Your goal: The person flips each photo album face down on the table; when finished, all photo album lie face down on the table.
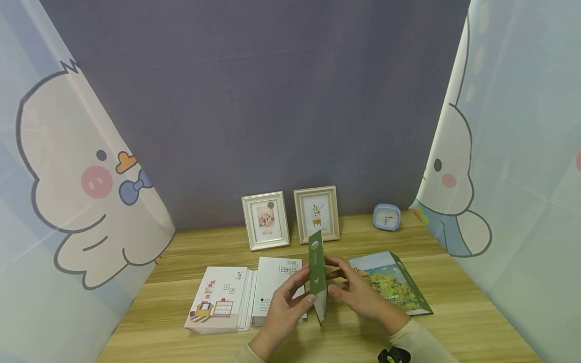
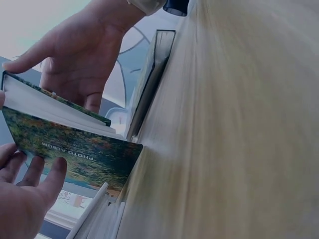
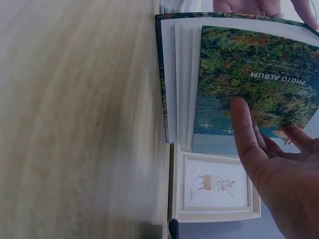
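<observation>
A green-spined photo album (image 1: 316, 262) stands upright between both hands, spine up and page ends toward me. My left hand (image 1: 286, 307) holds it from the left, thumb at the near end and fingers on the cover. On the other side my right hand (image 1: 358, 297) holds the cover with its fingers and thumb. The printed cover (image 3: 264, 79) reads PHOTO ALBUM in the right wrist view. In the left wrist view, white pages (image 2: 55, 107) show between the covers, and a lower corner is at the table. Part of the right fingers is hidden behind the cover there.
Right of the hands lies another landscape-covered album (image 1: 386, 282). At left lie a white album with furniture drawings (image 1: 218, 297) and a white album with Chinese lettering (image 1: 277, 280). Behind stand two picture frames (image 1: 268, 247) (image 1: 297, 217) and a blue clock (image 1: 387, 217), before a grey curtain (image 1: 272, 101).
</observation>
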Action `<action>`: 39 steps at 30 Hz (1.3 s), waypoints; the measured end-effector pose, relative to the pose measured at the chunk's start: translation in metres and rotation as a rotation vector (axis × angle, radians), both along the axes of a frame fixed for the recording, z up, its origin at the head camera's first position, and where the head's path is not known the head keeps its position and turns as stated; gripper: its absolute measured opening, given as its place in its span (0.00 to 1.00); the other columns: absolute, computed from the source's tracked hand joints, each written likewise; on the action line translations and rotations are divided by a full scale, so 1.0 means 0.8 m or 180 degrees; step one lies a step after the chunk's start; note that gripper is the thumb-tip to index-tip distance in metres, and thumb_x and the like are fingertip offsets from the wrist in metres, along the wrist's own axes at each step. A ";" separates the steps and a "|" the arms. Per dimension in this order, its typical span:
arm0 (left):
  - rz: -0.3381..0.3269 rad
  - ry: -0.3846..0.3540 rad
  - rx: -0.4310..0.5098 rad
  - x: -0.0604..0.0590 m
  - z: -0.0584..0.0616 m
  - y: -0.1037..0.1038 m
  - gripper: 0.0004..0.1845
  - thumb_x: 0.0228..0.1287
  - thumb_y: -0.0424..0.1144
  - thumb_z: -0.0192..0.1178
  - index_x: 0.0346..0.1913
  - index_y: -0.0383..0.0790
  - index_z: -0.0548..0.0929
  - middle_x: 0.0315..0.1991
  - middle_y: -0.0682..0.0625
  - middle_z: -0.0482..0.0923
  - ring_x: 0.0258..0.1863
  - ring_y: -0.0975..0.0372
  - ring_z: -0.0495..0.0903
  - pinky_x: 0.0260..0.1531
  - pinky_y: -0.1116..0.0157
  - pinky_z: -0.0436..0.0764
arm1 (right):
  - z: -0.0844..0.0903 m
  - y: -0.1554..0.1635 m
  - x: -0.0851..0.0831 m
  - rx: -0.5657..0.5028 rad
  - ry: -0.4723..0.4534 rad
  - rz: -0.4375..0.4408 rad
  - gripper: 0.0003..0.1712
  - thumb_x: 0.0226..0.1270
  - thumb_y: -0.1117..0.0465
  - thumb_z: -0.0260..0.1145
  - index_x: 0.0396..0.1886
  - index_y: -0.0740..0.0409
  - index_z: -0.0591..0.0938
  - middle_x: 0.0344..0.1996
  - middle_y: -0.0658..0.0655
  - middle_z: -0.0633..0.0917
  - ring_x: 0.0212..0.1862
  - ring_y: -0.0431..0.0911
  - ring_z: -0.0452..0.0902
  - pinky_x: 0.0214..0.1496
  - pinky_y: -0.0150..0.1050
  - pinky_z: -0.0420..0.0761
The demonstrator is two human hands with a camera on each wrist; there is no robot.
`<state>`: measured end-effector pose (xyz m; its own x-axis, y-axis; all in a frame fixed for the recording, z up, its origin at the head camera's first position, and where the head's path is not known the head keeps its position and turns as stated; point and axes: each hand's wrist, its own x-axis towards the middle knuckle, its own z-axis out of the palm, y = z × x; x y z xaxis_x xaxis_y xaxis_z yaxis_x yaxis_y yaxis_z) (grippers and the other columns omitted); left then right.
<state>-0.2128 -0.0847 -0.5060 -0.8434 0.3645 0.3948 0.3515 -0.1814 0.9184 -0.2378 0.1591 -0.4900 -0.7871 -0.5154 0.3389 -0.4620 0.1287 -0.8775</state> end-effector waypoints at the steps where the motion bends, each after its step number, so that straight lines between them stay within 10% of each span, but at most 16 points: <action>1: -0.0024 -0.0013 0.0007 0.000 -0.001 0.000 0.31 0.75 0.28 0.61 0.77 0.37 0.68 0.79 0.43 0.63 0.75 0.50 0.67 0.67 0.55 0.76 | 0.000 0.001 0.000 -0.0017 -0.0023 0.0013 0.39 0.82 0.59 0.63 0.84 0.46 0.57 0.77 0.63 0.63 0.64 0.61 0.73 0.54 0.44 0.86; 39: -0.0252 -0.0205 -0.0380 -0.004 -0.004 0.002 0.30 0.75 0.30 0.62 0.77 0.43 0.70 0.77 0.44 0.66 0.73 0.42 0.69 0.69 0.41 0.72 | 0.010 0.039 -0.002 -0.0188 -0.0048 0.0310 0.41 0.75 0.72 0.64 0.83 0.54 0.61 0.78 0.66 0.62 0.59 0.57 0.79 0.48 0.48 0.89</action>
<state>-0.2157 -0.0833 -0.5096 -0.8324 0.4718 0.2907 0.2801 -0.0945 0.9553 -0.2395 0.1906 -0.4822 -0.7395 -0.5692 0.3593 -0.4564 0.0316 -0.8892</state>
